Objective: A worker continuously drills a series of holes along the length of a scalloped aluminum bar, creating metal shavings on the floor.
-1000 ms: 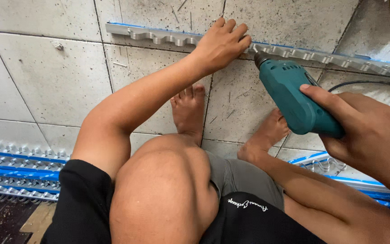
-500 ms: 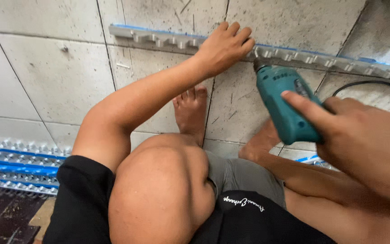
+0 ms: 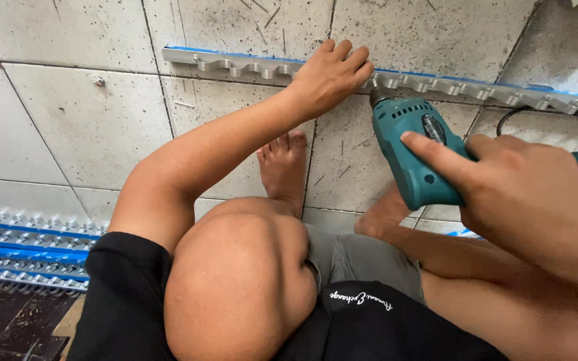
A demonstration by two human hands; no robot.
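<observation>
Grey tiled floor (image 3: 75, 127), speckled. Item one: rail (image 3: 235, 63), notched metal with blue film, long axis left to right; my left hand (image 3: 329, 77) presses flat on it, fingers together. Item two: drill (image 3: 413, 150), teal, nose pointing up-left at the rail, my right hand (image 3: 530, 200) clamped round it. Stack (image 3: 28, 251) of at least four more rails, lower left.

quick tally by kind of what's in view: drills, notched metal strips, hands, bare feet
teal electric drill: 1, gripped in the right hand
notched metal strips: 1 under the left hand, plus a stack at lower left, roughly 4, hard to separate
hands: 2
bare feet: 2
total: about 10
</observation>
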